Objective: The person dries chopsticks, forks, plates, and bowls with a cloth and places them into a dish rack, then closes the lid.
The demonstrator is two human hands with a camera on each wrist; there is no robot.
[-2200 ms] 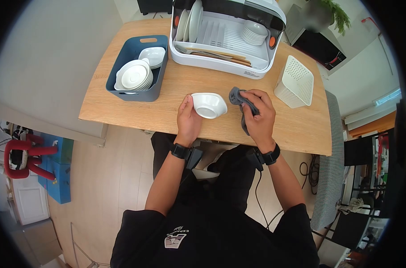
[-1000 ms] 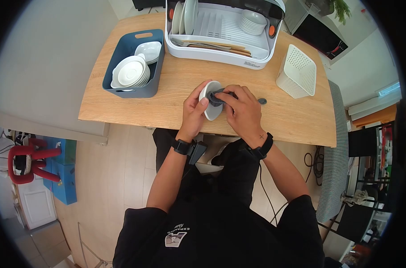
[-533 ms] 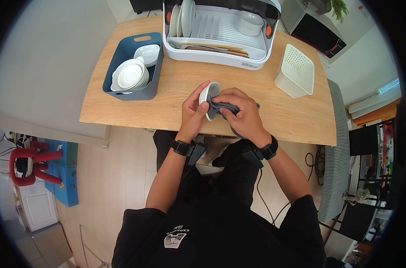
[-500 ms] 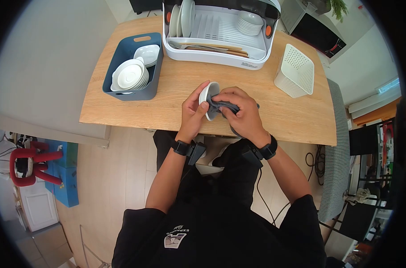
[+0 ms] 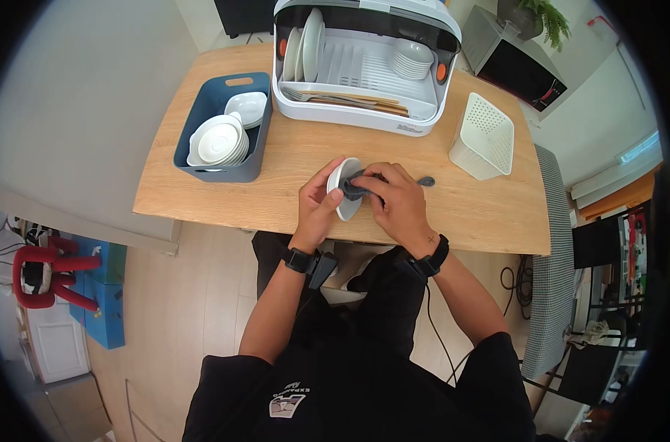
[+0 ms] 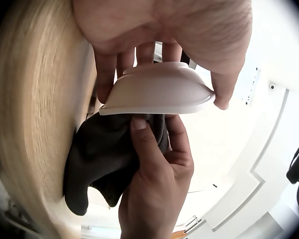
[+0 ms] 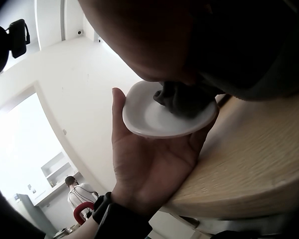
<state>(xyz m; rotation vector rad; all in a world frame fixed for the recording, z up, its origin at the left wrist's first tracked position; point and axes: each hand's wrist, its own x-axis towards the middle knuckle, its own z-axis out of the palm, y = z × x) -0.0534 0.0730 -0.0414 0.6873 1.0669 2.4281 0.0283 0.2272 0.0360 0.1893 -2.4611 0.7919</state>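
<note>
A small white bowl (image 5: 348,210) is tipped on its side above the table's front part, its hollow turned to the right. My left hand (image 5: 316,210) holds it from behind, with the thumb at one edge and the fingers spread at the opposite side, as the left wrist view shows on the bowl (image 6: 159,92). Bunched in my right hand (image 5: 400,202), a dark grey cloth (image 5: 355,189) presses against the bowl's inside. A loose end of the cloth (image 6: 102,149) hangs down beside the right fingers. In the right wrist view, the cloth (image 7: 182,99) covers part of the inner face.
On the wooden table (image 5: 291,166), a blue bin (image 5: 255,158) with stacked white dishes stands left. At the back is a white dish rack (image 5: 350,118) with plates, bowls and cutlery. A white perforated basket (image 5: 473,158) stands right. Another person (image 7: 82,195) appears in the background.
The left hand has turned the bowl from facing the camera onto its side. The right hand has brought the cloth leftward into the bowl and shifted it about against the inside.
</note>
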